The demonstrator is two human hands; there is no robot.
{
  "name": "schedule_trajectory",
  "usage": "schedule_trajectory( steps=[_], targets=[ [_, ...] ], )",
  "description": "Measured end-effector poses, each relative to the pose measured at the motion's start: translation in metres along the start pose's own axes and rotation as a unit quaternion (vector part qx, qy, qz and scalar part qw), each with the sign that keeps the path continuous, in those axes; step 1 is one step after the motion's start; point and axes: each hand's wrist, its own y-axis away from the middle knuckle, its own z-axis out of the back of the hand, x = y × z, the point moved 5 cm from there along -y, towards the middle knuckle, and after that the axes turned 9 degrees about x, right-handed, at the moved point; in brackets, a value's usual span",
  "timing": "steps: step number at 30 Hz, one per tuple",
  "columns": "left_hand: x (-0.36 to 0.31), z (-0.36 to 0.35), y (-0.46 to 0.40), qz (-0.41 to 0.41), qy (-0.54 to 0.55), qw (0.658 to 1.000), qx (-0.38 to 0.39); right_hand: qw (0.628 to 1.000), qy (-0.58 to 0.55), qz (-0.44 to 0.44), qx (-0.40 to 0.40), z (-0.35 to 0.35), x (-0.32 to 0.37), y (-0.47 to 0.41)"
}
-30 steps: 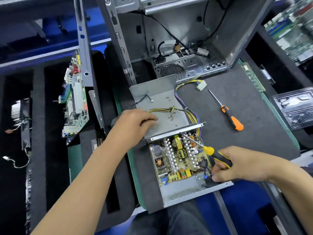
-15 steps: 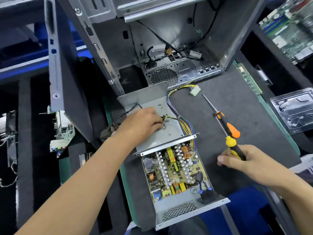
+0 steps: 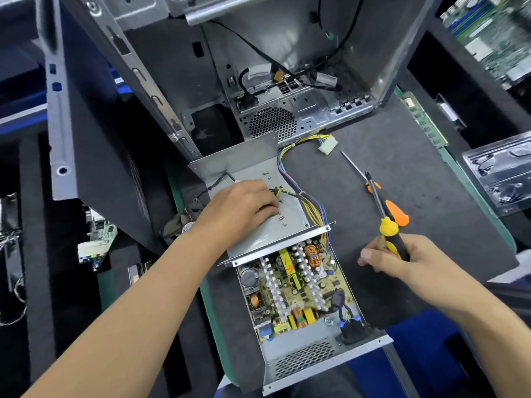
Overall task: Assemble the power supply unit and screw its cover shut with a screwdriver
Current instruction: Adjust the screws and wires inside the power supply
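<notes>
The open power supply (image 3: 298,294) lies on the worktop (image 3: 402,173), circuit board exposed. Its cover (image 3: 258,173) lies flat behind it (loose screws (image 3: 281,217) on top). My left hand (image 3: 244,205) rests on the cover, fingertips curled at the screws. My right hand (image 3: 402,259) grips the yellow-handled screwdriver (image 3: 388,225), tip raised, beside an orange-handled screwdriver (image 3: 393,211).

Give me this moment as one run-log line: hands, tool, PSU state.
left hand: on loose screws on cover | right hand: holds yellow screwdriver | PSU: open | orange screwdriver: idle on mat
</notes>
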Motion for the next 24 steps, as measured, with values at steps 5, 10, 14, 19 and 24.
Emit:
schedule_trajectory(
  steps=[5,10,14,19,24],
  targets=[
    [-0.002,0.002,0.005,-0.004,-0.013,0.999,-0.030,1.000,-0.013,0.014,-0.005,-0.003,0.001,0.008],
    [0.012,0.023,0.037,0.125,0.277,0.936,-0.180,0.987,0.065,-0.049,0.136,-0.021,-0.002,0.017],
    [0.014,0.010,0.071,0.190,0.578,0.758,-0.235,0.978,0.083,-0.057,0.181,-0.027,-0.003,0.022],
    [0.004,-0.013,0.104,0.211,0.736,0.600,-0.232,0.970,0.104,-0.082,0.205,-0.032,0.000,0.023],
    [0.008,-0.007,0.125,0.188,0.797,0.512,-0.258,0.961,0.125,-0.086,0.231,-0.037,0.003,0.020]
  ],
)
